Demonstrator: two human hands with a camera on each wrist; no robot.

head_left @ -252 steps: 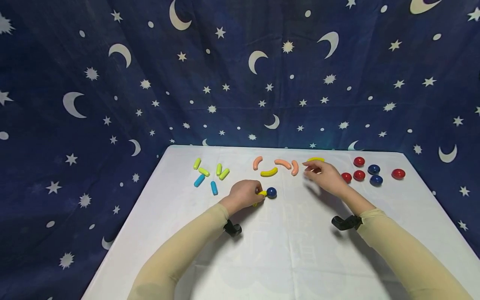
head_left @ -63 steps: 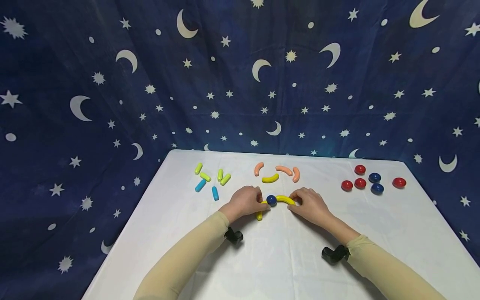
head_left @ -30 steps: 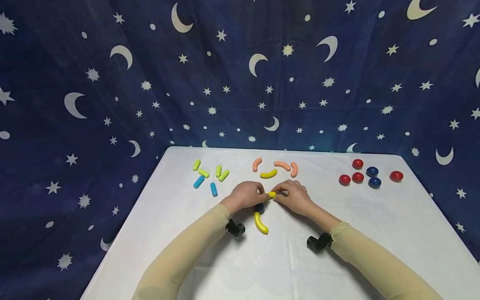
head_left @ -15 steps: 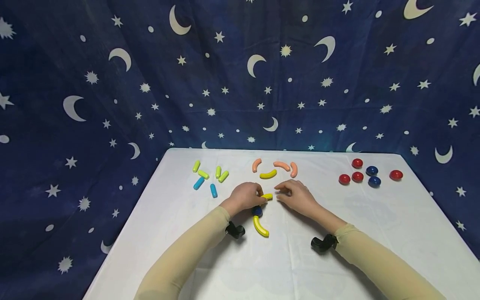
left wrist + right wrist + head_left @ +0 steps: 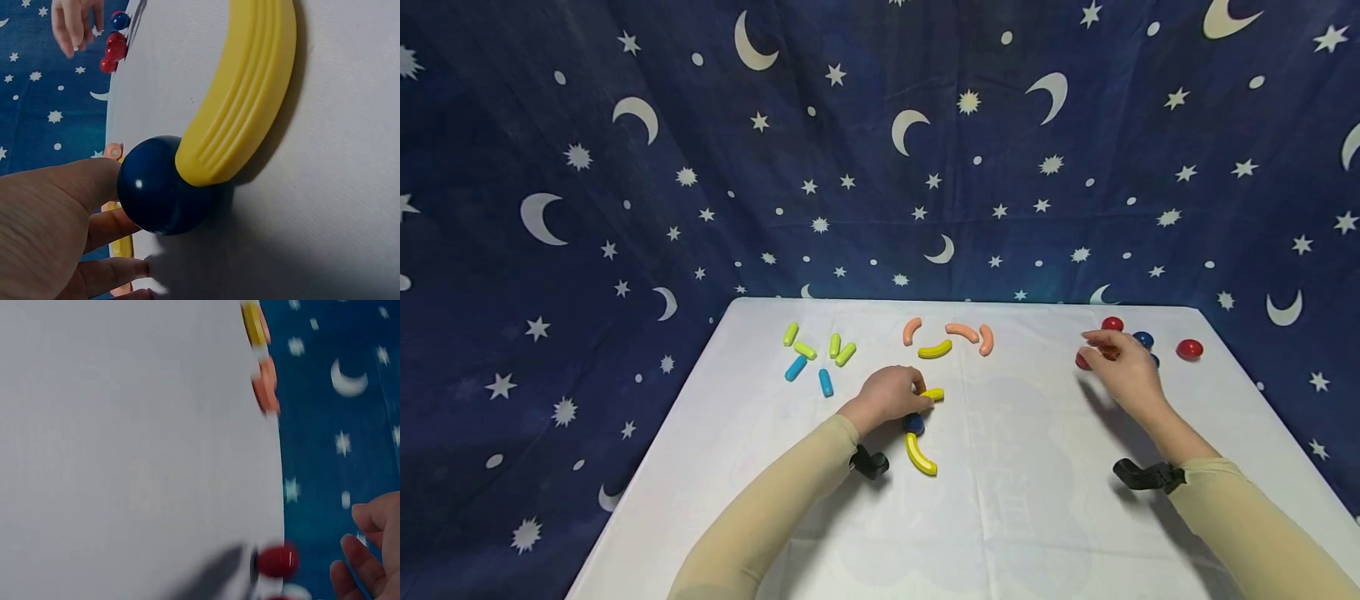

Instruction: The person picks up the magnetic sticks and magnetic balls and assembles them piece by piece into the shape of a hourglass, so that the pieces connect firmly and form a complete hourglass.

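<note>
Left to right: short green and blue rods [image 5: 817, 358] lie at the table's [image 5: 1000, 517] far left. The left hand [image 5: 889, 395], fingers curled, pinches a yellow curved piece [image 5: 934, 393]; a dark blue ball [image 5: 159, 187] joins it to a second yellow curve [image 5: 240, 94]. The right hand [image 5: 1123, 367] hovers over the red and blue balls [image 5: 1189, 348], fingers loosely apart, holding nothing.

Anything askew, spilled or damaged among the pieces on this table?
Nothing stands out. Pieces lie in loose groups on the white table; the left hand holds a joined chain: yellow curved piece, blue ball, another yellow piece.
</note>
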